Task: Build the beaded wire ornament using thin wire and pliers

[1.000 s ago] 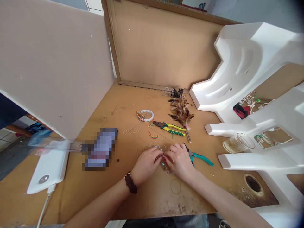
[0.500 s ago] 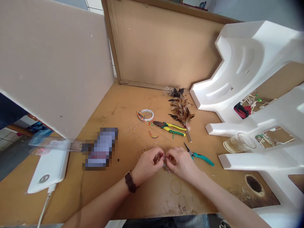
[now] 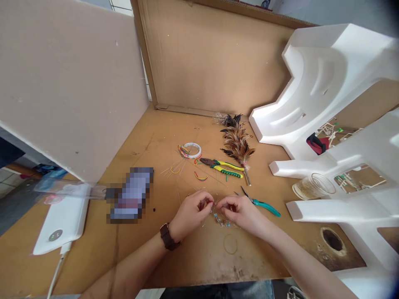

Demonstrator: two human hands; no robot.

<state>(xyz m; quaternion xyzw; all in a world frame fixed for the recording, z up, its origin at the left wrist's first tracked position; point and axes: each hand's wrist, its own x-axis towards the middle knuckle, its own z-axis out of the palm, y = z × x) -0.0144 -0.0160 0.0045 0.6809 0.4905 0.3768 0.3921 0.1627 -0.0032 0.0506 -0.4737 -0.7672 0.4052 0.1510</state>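
Note:
In the head view my left hand (image 3: 195, 211) and my right hand (image 3: 243, 212) are close together over the front middle of the table, both with fingers pinched. A thin strand strung with small blue and clear beads (image 3: 222, 223) hangs in a curve between and below them. Its fine ends seem to run into both pinches, though the fingers hide much of them. A reddish spot shows at my left fingertips; I cannot make out what it is. Just beyond my right hand lie teal-handled long-nose pliers (image 3: 266, 207). A thin yellowish rubber band (image 3: 230, 244) rests nearer to me.
Yellow-green pliers (image 3: 222, 167), a white ring (image 3: 192, 150) with coloured cords, and a feather duster (image 3: 237, 145) lie farther back. At left are a blurred phone (image 3: 132, 193) and a white power bank (image 3: 62, 224). A glass (image 3: 314, 186) lies by the white plastic chair (image 3: 314, 74) at right.
My hands have drawn slightly apart. More of the beaded strand shows between and below them. The view has shifted a little; the objects on the table stay put.

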